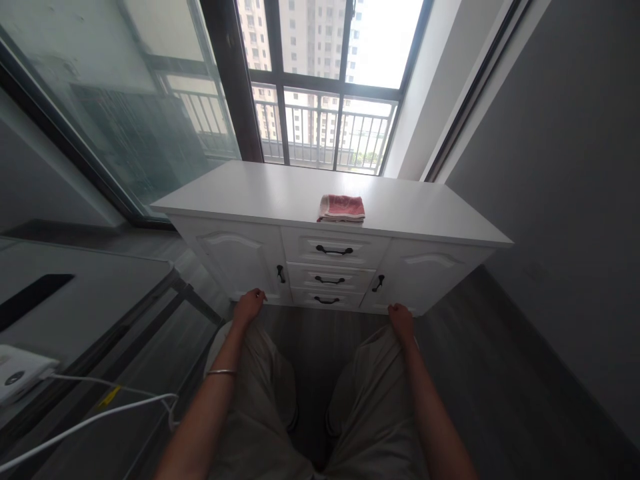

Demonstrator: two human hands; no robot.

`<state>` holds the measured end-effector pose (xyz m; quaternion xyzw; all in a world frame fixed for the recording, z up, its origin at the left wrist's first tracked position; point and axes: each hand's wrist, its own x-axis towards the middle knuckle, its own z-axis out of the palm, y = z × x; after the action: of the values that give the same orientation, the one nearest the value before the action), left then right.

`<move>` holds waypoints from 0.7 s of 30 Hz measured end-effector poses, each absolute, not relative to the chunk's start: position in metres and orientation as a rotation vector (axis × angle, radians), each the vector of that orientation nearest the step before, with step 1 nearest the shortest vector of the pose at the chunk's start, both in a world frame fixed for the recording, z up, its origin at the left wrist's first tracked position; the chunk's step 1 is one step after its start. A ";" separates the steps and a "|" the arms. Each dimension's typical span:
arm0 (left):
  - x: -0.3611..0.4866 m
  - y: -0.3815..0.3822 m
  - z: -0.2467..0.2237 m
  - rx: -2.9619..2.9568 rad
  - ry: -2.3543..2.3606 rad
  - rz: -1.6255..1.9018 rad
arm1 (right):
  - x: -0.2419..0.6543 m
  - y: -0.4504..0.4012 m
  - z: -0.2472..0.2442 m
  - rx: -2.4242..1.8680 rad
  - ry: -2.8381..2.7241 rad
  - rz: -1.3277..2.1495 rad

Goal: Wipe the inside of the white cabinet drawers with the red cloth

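Note:
My left hand (249, 305) rests on my left knee with its fingers curled in loosely, holding nothing that shows. On my right knee lies my right hand (401, 320), also closed, with nothing visible in it. Ahead of both stands a white cabinet (225, 193) with doors at the sides and three drawers in the middle, all closed. A folded red cloth with a pale edge (343, 208) lies flat near the front edge of the cabinet top. Neither hand touches the cloth.
At the left is a white table (120, 273) bearing a dark flat object (37, 293) and a white box (23, 373). White cables (100, 420) run from there beside my left arm. Behind the cabinet are windows; a grey wall (560, 200) stands on the right.

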<state>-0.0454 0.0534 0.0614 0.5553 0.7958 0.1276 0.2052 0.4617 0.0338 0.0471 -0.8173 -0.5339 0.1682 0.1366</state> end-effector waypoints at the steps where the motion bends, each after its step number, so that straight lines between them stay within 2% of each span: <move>1: -0.045 0.053 0.061 1.549 2.216 0.355 | 0.461 0.034 0.047 -2.371 -1.549 0.484; 21: -0.044 0.054 0.063 1.551 2.216 0.350 | 0.456 0.031 0.058 -2.376 -1.554 0.467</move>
<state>-0.0441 0.0535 0.0634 0.5565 0.7952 0.1255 0.2056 0.4560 0.0310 0.0580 -0.8186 -0.5354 0.1610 0.1316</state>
